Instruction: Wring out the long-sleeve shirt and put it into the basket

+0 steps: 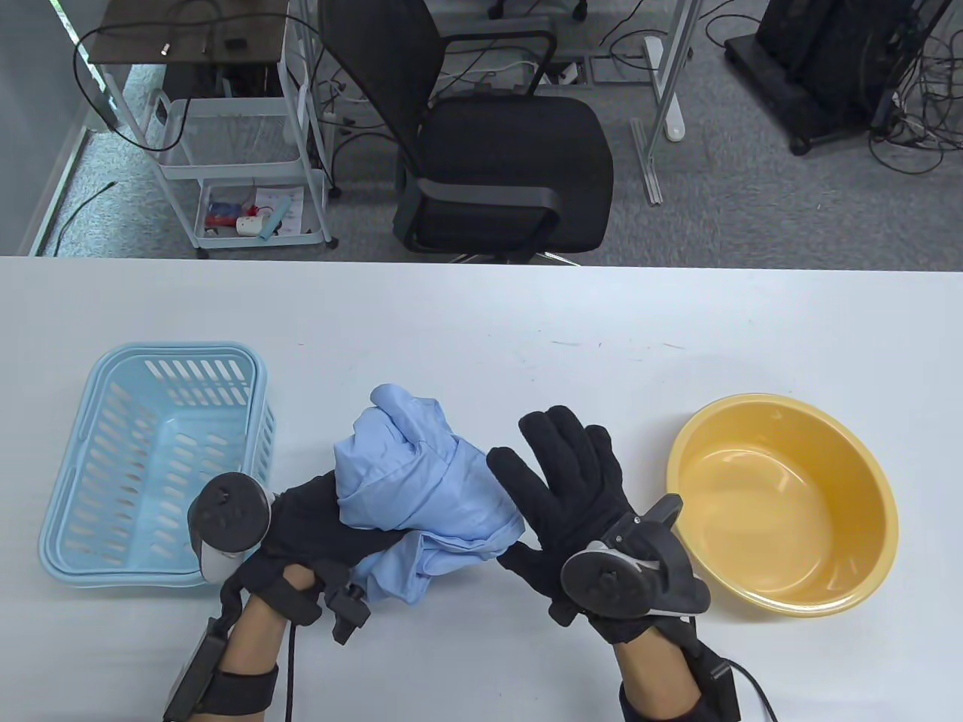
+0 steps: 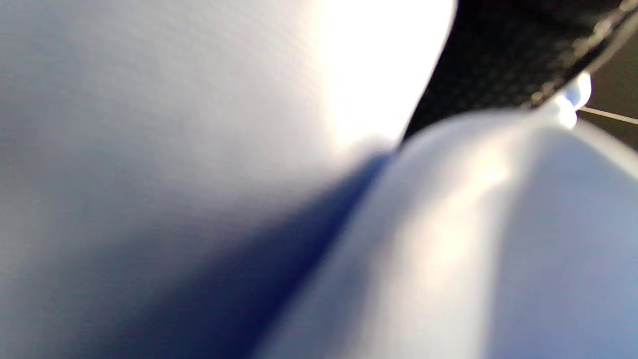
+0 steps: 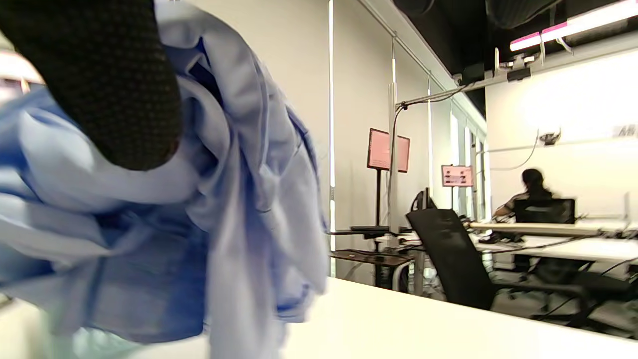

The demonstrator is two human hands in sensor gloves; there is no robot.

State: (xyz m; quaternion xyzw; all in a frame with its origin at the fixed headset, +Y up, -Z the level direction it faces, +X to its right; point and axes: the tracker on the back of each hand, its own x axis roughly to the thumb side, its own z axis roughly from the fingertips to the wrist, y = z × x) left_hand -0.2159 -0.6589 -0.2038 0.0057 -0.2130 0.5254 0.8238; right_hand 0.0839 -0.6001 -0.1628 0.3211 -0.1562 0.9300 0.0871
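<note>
The light blue long-sleeve shirt (image 1: 421,489) is bunched up over the table's front middle, between my two hands. My left hand (image 1: 312,519) holds it from the left, with its fingers hidden in the cloth. The left wrist view shows only blurred blue shirt cloth (image 2: 498,239). My right hand (image 1: 553,470) is to the right of the shirt, fingers straight and spread, thumb against the cloth. In the right wrist view a black gloved finger (image 3: 109,85) lies on the hanging shirt (image 3: 234,199), whose lower folds reach the tabletop. The light blue slatted basket (image 1: 177,352) stands at the left with nothing in it.
A yellow bowl (image 1: 767,511) sits on the table right of my right hand. Beyond the table's far edge stand a black office chair (image 1: 496,150) and a white wire cart (image 1: 233,150). A person (image 3: 533,194) sits at a distant desk.
</note>
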